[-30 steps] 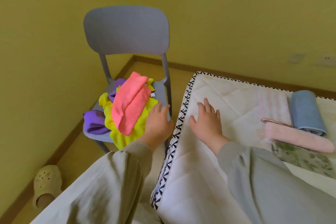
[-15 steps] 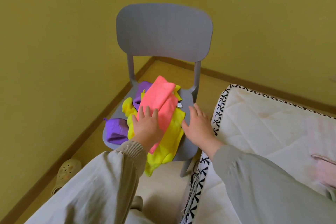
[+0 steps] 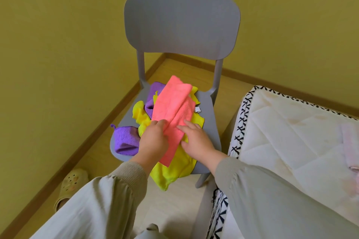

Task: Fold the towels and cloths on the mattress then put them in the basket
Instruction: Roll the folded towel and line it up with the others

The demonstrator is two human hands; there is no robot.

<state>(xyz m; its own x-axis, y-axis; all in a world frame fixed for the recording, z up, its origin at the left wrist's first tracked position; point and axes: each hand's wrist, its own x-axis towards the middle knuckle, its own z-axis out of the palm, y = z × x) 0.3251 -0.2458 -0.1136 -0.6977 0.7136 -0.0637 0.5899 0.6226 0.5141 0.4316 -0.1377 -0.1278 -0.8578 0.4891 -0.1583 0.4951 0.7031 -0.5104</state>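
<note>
Under the pink cloth [image 3: 172,106], yellow cloth [image 3: 171,170] and purple cloths [image 3: 126,139] crowd the chair [image 3: 180,23].

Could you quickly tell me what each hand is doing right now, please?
Left hand: closed, pinching the pink cloth.
Right hand: fingers lie on the pink cloth; grip cannot be told.

no readable text anywhere. only candidate: small white tag [image 3: 197,109] just beside the right edge of the pink cloth [image 3: 174,106] on the chair seat [image 3: 208,122], print too small to read.
</note>
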